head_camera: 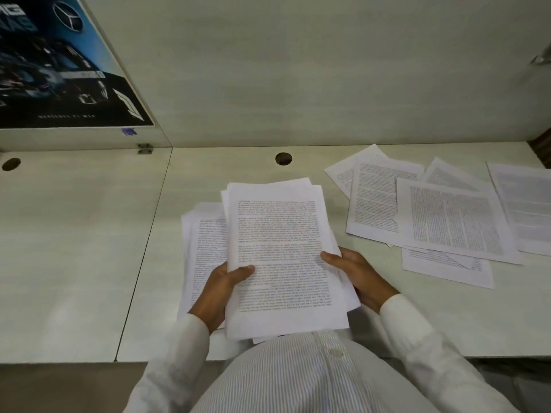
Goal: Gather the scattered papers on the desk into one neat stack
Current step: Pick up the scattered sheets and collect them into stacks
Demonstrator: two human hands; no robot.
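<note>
Head view, and it's the only one I've got. The bundle of papers sits in the centre of the frame, raised off the desk between my two hands. My left hand pinches its left edge, thumb lying flat on the top page. My right hand clamps the right edge the same way. The fingers beneath are hidden, so I can't say how they lie.

This bundle feels like a handful: light, floppy, sheets slick against each other. The edges are stepped and splayed at the top and the lower right, so nothing is squared yet. I judge the long sides are the place to hold, low down, thumbs on top, with enough squeeze that no inner page slides out.

Now the count. One bundle in hand. One second pile lies flat on the desk, poking out left of and under the bundle. Six loose sheets that I can make out fan across the right of the frame, overlapping each other, well apart from my hands. More may hide beneath them.

Upper left, a dark poster hangs on the partition. Two cable holes show in the desk.
</note>
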